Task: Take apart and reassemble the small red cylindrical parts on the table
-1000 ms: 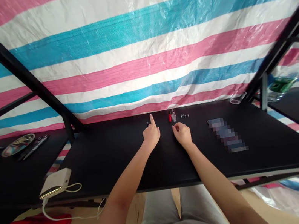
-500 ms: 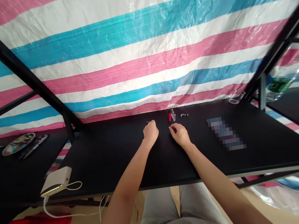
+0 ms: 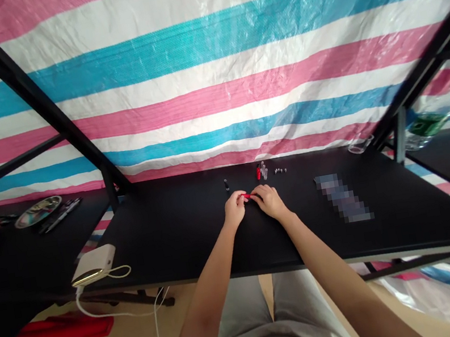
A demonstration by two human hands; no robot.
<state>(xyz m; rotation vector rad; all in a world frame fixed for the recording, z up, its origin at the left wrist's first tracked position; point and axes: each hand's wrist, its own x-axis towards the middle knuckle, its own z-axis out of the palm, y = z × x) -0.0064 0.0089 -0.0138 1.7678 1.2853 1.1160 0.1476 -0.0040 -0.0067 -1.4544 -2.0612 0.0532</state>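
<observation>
Above the black table's (image 3: 167, 235) middle | left hand (image 3: 235, 210) and right hand (image 3: 269, 202), apart half a second ago, now meet | fingertips of both pinched on a small red piece (image 3: 246, 196) between them | black piece (image 3: 226, 185), mostly hidden earlier, now shows just beyond left hand | work apparently two-handed now

Head-worn view, facing forward and down

Glare on sheeting (image 3: 226, 70) — top right corner dark
</observation>
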